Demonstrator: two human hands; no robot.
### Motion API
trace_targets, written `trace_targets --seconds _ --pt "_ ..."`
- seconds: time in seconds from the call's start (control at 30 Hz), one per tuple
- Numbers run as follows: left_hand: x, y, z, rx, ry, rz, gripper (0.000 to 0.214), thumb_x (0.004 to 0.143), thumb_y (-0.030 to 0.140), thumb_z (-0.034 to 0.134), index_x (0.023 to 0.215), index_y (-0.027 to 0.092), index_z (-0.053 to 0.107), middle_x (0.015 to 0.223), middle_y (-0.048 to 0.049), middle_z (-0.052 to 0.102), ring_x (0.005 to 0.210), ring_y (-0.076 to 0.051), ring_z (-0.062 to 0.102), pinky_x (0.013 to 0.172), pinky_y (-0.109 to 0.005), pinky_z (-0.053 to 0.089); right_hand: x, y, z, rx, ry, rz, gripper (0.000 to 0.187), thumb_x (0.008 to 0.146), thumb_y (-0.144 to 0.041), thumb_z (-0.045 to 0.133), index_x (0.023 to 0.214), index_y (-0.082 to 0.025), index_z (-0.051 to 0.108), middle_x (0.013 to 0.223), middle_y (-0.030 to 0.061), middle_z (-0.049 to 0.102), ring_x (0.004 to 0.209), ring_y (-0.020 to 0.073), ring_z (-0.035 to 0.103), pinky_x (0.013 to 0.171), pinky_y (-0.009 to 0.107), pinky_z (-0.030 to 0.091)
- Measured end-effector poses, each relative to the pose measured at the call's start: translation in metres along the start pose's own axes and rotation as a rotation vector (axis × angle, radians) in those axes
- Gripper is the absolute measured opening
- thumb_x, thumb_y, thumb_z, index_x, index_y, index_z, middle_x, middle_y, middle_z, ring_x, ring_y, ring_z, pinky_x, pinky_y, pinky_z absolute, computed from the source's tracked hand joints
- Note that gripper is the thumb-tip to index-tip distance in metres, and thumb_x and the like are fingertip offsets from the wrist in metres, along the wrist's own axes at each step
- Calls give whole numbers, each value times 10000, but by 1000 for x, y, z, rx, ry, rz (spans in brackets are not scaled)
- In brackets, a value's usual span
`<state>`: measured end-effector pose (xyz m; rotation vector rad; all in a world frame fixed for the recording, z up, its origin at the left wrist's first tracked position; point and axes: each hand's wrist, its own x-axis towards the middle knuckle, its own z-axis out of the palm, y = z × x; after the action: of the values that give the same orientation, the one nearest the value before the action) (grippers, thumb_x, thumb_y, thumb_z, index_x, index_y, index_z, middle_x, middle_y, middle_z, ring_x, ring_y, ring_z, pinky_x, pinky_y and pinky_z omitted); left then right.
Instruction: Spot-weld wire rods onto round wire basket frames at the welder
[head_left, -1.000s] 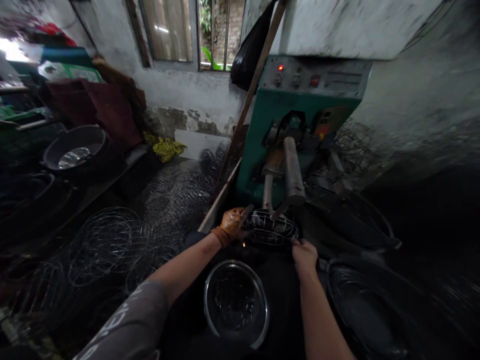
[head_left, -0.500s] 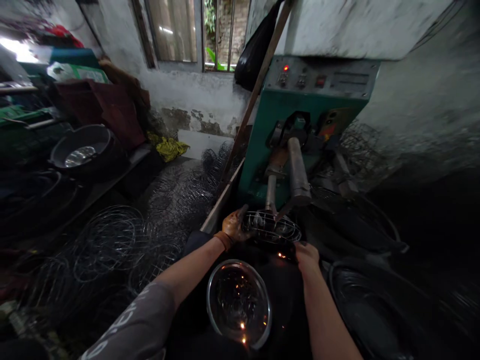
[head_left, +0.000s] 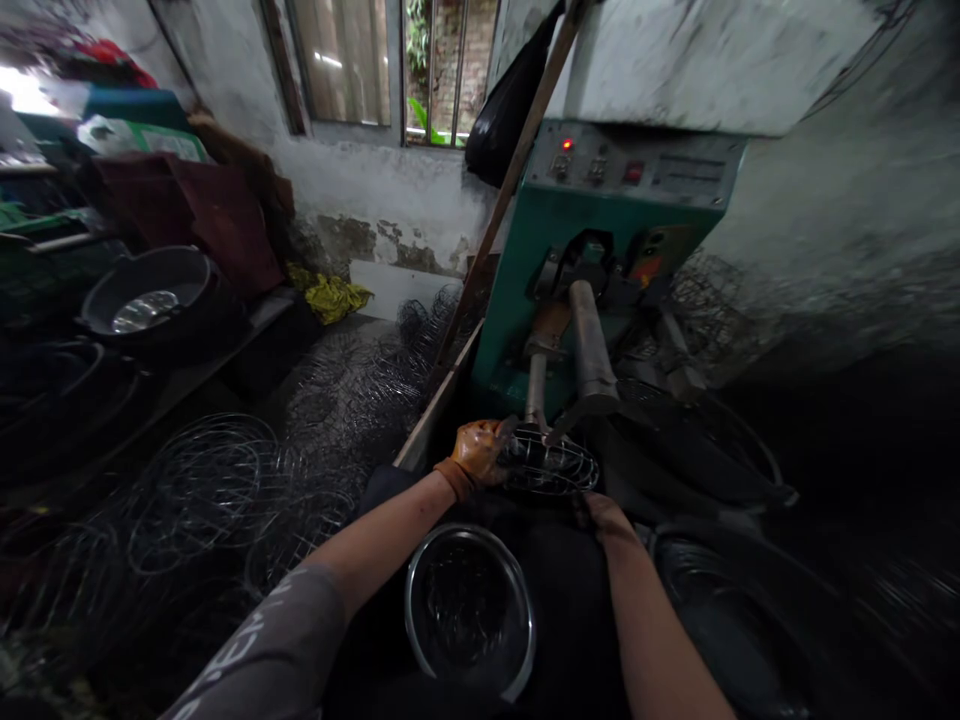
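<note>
Lower centre, the orange-gloved left hand (head_left: 478,455) grips the round silver wire basket (head_left: 551,468); right hand (head_left: 602,512) beside it, grip unclear! Best kept steady, fingers clear of that grey metal rod (head_left: 535,385).

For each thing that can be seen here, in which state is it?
Left hand: gloved, closed on wire frame
Right hand: near wire frame, contact unclear
Wire frame: held
Red light: lit
Round bowl: opening upward
Wire pile: heaped, tangled
Yellow cloth: crumpled
Black bag: hanging
</note>
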<state>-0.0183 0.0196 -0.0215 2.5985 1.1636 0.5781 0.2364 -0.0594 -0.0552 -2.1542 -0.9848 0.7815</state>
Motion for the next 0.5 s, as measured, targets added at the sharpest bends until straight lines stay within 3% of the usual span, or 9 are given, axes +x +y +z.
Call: trace_targets --seconds 0.23,0.4,0.5 --pt "1 3 -2 48 14 6 853 850 582 689 1547 143 467 1366 -157 681 1215 -349 664 1058 -480 528 4 10 3 238 -184 186 295 825 -293 610 585 -232 451 469 -56 433 378 80 353 422 216 301" --pt "5 13 -17 116 -81 -23 939 787 626 743 1542 143 463 1368 -151 676 1197 -345 670 998 -448 552 8 15 5 302 -220 175 292 751 -291 693 590 -231 457 469 -68 422 366 75 337 397 200 284" --pt "7 20 -21 139 -96 0 914 791 622 734 1534 158 472 1363 -143 675 1181 -342 668 981 -449 548 12 21 3 289 -204 107 271 749 -314 697 586 -237 496 480 -43 460 383 110 404 413 234 333"
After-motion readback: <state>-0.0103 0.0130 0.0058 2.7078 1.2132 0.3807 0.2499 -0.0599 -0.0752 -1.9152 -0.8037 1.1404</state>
